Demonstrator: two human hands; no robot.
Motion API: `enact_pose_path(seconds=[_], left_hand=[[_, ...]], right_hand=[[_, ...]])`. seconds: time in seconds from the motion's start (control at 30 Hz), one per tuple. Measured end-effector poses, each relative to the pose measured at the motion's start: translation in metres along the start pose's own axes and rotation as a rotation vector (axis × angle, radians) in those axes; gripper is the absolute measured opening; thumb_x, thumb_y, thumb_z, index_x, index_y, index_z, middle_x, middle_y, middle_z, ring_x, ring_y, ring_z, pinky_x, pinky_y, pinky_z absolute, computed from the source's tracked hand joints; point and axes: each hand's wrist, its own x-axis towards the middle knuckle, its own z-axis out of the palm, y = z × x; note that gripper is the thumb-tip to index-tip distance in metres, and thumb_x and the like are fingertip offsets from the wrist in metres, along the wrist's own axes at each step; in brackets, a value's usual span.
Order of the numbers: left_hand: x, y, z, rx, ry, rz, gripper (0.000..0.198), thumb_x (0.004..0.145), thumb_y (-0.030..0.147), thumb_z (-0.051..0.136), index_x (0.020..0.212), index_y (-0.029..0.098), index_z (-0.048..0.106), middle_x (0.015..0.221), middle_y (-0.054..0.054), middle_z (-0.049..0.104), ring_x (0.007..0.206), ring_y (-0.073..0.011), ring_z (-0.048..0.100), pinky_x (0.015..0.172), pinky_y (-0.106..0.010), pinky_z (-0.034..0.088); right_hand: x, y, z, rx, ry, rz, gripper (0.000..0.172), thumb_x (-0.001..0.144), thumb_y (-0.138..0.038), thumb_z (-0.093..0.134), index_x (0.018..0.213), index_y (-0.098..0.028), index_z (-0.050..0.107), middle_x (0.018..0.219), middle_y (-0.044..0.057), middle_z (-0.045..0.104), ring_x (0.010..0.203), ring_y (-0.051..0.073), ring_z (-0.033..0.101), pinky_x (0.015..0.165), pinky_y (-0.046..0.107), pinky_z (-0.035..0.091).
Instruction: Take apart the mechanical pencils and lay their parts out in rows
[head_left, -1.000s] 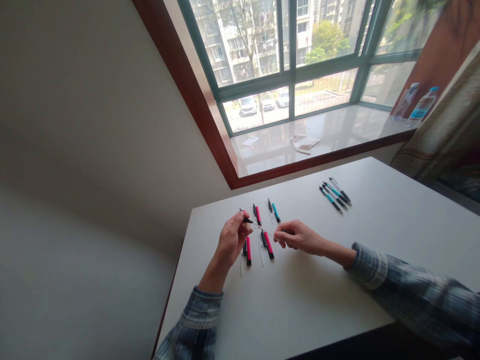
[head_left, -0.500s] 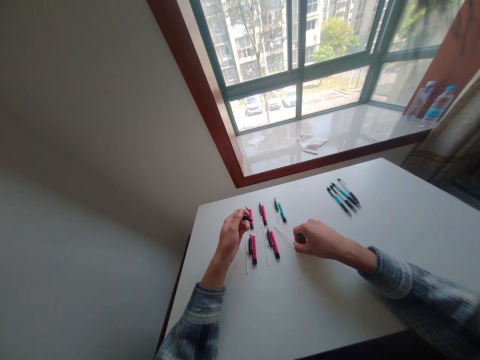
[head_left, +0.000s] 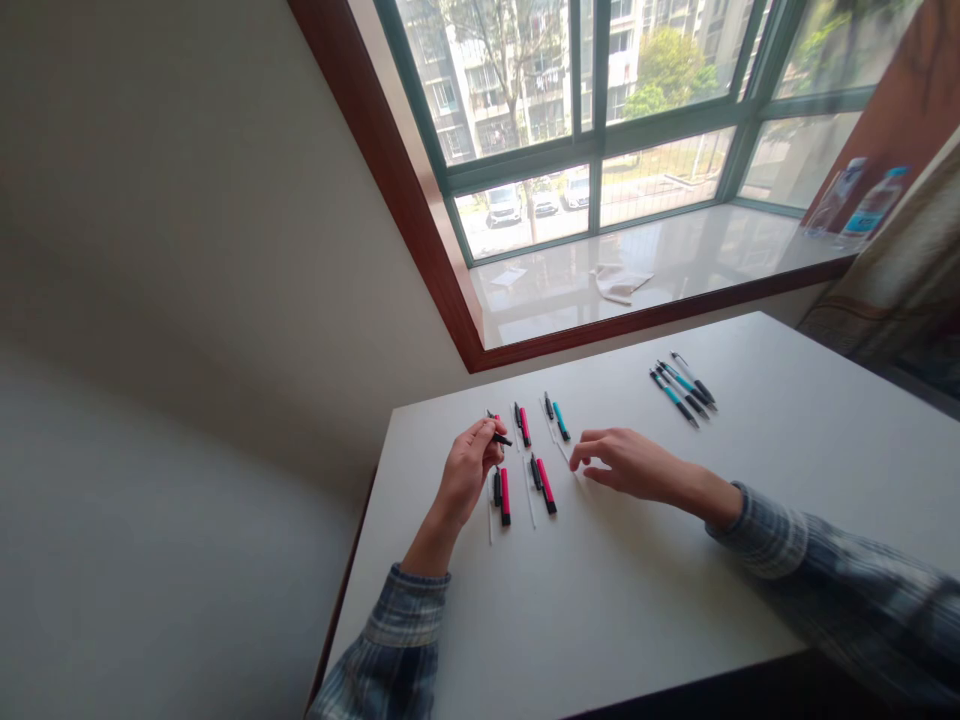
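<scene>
My left hand [head_left: 466,472] pinches a black pen part [head_left: 502,439] between thumb and fingertips, over the left side of the white table. My right hand [head_left: 634,465] is low above the table with fingers apart, its fingertips beside a thin white pen refill [head_left: 565,456]. No teal barrel shows in or under that hand. Around both hands lie taken-apart pens: a pink barrel [head_left: 505,497] by a black pen top [head_left: 496,488], another pink barrel [head_left: 547,487], a third pink barrel [head_left: 525,427], and a teal barrel [head_left: 561,421]. White refills [head_left: 529,492] lie alongside.
Several whole teal-and-black pens [head_left: 679,392] lie together at the table's back right. Behind the white table [head_left: 637,590] is a window sill [head_left: 555,300] with a crumpled cloth [head_left: 621,283] and plastic bottles [head_left: 874,208]. A wall borders the left side.
My right hand has opened its fingers and moved slightly left; the teal barrel it gripped is out of sight. The black part in my left hand now points more to the right.
</scene>
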Motion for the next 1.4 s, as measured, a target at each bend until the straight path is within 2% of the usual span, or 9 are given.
enact_pose_path(seconds=[0.23,0.4,0.57,0.87,1.03,1.4], left_hand=[[0.001,-0.001,0.000,0.002,-0.026,-0.006,0.032,0.088,0.048,0.067,0.085,0.016,0.064,0.058,0.007,0.035,0.056,-0.0099,0.034,0.060,-0.023,0.036],[0.002,-0.002,-0.001,0.011,-0.026,0.003,0.031,0.089,0.047,0.066,0.086,0.016,0.064,0.059,0.006,0.036,0.058,-0.0103,0.036,0.061,-0.023,0.036],[0.003,-0.003,-0.002,0.006,-0.034,0.008,0.032,0.090,0.048,0.066,0.085,0.017,0.064,0.059,0.006,0.036,0.056,-0.0099,0.035,0.060,-0.023,0.037],[0.006,-0.005,0.000,0.002,-0.025,0.014,0.033,0.089,0.049,0.068,0.085,0.017,0.064,0.058,0.006,0.040,0.055,-0.0093,0.037,0.059,-0.023,0.036],[0.004,-0.005,0.001,0.035,-0.032,0.005,0.032,0.090,0.049,0.066,0.087,0.017,0.065,0.059,0.005,0.042,0.057,-0.0103,0.039,0.060,-0.023,0.037],[0.002,-0.008,0.003,0.049,-0.059,0.006,0.034,0.090,0.051,0.065,0.087,0.017,0.065,0.061,0.007,0.035,0.057,-0.0100,0.033,0.061,-0.022,0.036]], right_hand=[[0.002,0.001,0.005,-0.072,0.029,-0.073,0.021,0.099,-0.026,0.060,0.114,-0.027,0.076,0.118,0.007,0.072,0.096,0.022,0.071,0.076,0.030,0.053],[0.003,-0.001,0.007,-0.082,0.026,-0.106,0.017,0.099,-0.027,0.060,0.106,-0.025,0.076,0.112,0.006,0.072,0.096,0.022,0.070,0.075,0.030,0.054],[0.002,-0.005,0.006,-0.071,0.034,-0.125,0.015,0.099,-0.027,0.060,0.100,-0.024,0.076,0.115,0.006,0.071,0.096,0.021,0.070,0.076,0.030,0.055],[0.003,-0.013,0.011,-0.016,0.017,-0.181,0.016,0.099,-0.023,0.060,0.101,-0.024,0.075,0.120,0.005,0.071,0.101,0.021,0.070,0.084,0.031,0.055],[0.004,-0.010,0.013,0.004,0.020,-0.190,0.018,0.101,-0.021,0.057,0.103,-0.024,0.074,0.121,0.005,0.072,0.103,0.021,0.070,0.086,0.031,0.055],[0.009,-0.008,0.016,0.004,0.059,-0.183,0.027,0.105,-0.023,0.052,0.097,-0.025,0.078,0.116,0.005,0.072,0.100,0.019,0.070,0.084,0.029,0.054]])
